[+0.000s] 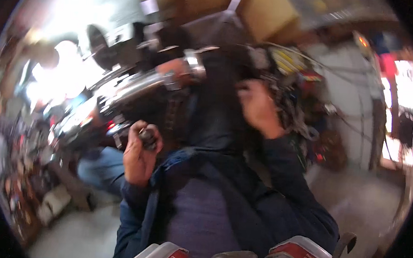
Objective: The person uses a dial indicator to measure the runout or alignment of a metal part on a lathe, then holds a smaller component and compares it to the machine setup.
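My left hand (138, 158) is closed around a small, dark, rounded metallic piece (146, 137), and blur hides its exact kind. Just beyond that hand, a shiny metal tube (138, 85) slants up toward a bright ring (194, 64). A long dark shape (217, 101) runs up the middle between my hands; I cannot make out what it is. On its right side is my right hand (261, 106), with the fingers pointing in toward it. Motion smears those fingers, so whether they hold or touch anything is unclear.
Cluttered small items (23, 143) fill the left side under bright light. Tangled cables and parts (294, 105) crowd the right, near a pale panel (352, 104). Brown boxes (268, 15) stand at the far side. A blue-clad leg (101, 168) shows left of my left hand.
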The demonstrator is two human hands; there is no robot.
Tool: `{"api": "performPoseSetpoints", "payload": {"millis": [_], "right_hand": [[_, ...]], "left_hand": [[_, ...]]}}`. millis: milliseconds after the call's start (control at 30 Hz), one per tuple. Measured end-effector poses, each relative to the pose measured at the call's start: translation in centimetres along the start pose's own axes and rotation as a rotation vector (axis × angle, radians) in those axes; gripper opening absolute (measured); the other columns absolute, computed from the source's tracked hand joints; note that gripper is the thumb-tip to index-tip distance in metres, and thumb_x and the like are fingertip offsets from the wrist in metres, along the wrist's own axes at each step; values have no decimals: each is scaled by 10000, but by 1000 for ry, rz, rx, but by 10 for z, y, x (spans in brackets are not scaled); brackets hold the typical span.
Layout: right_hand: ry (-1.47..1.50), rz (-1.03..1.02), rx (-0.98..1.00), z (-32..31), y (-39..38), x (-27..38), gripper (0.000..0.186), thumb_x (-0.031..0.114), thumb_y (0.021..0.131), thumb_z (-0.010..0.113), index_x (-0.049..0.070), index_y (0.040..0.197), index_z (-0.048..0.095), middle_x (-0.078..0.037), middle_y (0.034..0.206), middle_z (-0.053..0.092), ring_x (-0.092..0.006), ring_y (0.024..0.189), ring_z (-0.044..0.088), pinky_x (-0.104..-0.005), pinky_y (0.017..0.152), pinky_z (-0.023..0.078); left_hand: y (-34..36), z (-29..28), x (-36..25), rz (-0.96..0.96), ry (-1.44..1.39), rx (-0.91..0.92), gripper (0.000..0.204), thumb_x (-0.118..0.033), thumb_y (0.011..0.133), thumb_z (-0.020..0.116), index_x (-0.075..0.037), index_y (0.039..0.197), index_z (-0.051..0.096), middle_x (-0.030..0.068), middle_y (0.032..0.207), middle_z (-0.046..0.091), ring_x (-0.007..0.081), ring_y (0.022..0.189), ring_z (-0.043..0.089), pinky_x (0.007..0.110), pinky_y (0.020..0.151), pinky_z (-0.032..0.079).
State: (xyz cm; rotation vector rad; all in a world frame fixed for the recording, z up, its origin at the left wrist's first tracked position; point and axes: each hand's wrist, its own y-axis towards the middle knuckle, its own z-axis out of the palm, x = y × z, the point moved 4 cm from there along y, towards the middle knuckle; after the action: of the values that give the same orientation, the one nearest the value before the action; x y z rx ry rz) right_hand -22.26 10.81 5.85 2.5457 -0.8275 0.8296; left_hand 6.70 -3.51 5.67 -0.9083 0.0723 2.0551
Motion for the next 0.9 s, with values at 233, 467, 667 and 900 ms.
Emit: {"api": "performPoseSetpoints", "payload": {"millis": [233, 467, 667, 900], "right_hand": [[-659, 436, -79, -72, -105, -256, 396, 266, 870, 657, -41, 1119, 639, -258, 1038, 657, -428, 977, 620, -491, 817, 493], [-850, 681, 44, -71, -188, -395, 471, 328, 857, 672, -30, 1160, 632, -251, 1044, 645, -441, 958, 612, -528, 789, 501], [-951, 346, 123, -71, -190, -372, 416, 343, 885, 638, -12, 1102, 664, -218, 934, 666, -407, 829, 641, -518, 736, 528], [-622, 530, -70, -51, -87, -194, 416, 377, 942, 583, -22, 982, 696, -209, 830, 678, -394, 818, 647, -489, 710, 511]], "left_hand": [[-28, -80, -44, 256, -43, -300, 329, -223, 1045, 362, -55, 1327, 386, 140, 1187, 547, 270, 1087, 571, 383, 912, 483], [-39, -142, -65, 539, -289, -509, 292, -193, 986, 506, 2, 1201, 487, 148, 1189, 577, 333, 1236, 517, 454, 1083, 426], [3, -155, -69, 592, -259, -649, 216, -219, 929, 626, -86, 1084, 556, 71, 1045, 652, 263, 1099, 620, 363, 912, 467], [22, -159, -77, 644, -307, -828, 218, -211, 984, 547, -51, 1132, 549, 70, 1104, 608, 178, 957, 583, 354, 859, 494]]}}
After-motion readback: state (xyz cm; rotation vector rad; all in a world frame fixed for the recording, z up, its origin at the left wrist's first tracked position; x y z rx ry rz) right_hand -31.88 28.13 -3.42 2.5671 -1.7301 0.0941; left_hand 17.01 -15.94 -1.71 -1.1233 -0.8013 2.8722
